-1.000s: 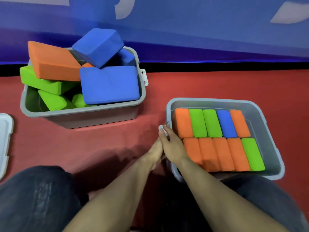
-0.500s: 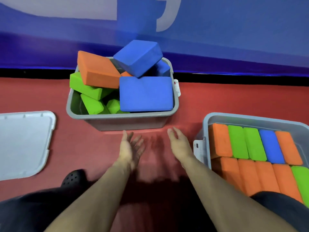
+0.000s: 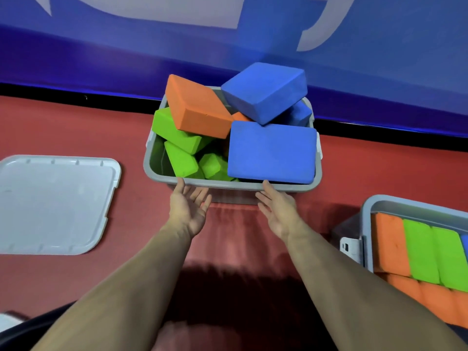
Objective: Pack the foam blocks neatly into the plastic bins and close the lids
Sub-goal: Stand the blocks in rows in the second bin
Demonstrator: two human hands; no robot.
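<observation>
Floor: red mat (image 3: 76, 127) below a blue wall banner (image 3: 126, 54).
Far bin: grey plastic bin (image 3: 152, 168) heaped loosely with orange, green and blue foam blocks (image 3: 271, 154), no lid on.
Lid: pale grey plastic lid (image 3: 55, 203) flat on the mat, left of that bin.
Packed bin: second grey bin (image 3: 367, 209) at right, blocks in neat rows.
Left hand (image 3: 188, 211): fingers straight, spread, tips at the far bin's near rim.
Right hand (image 3: 277, 209): fingers straight, holding nothing, tips at the same rim.

1. Head view: single wide-angle camera, worn high, facing forward and steeply down.
2. Range: near; forearms fill the lower frame, grey bin (image 3: 228, 184) centre, blue wall (image 3: 152, 59) beyond.
</observation>
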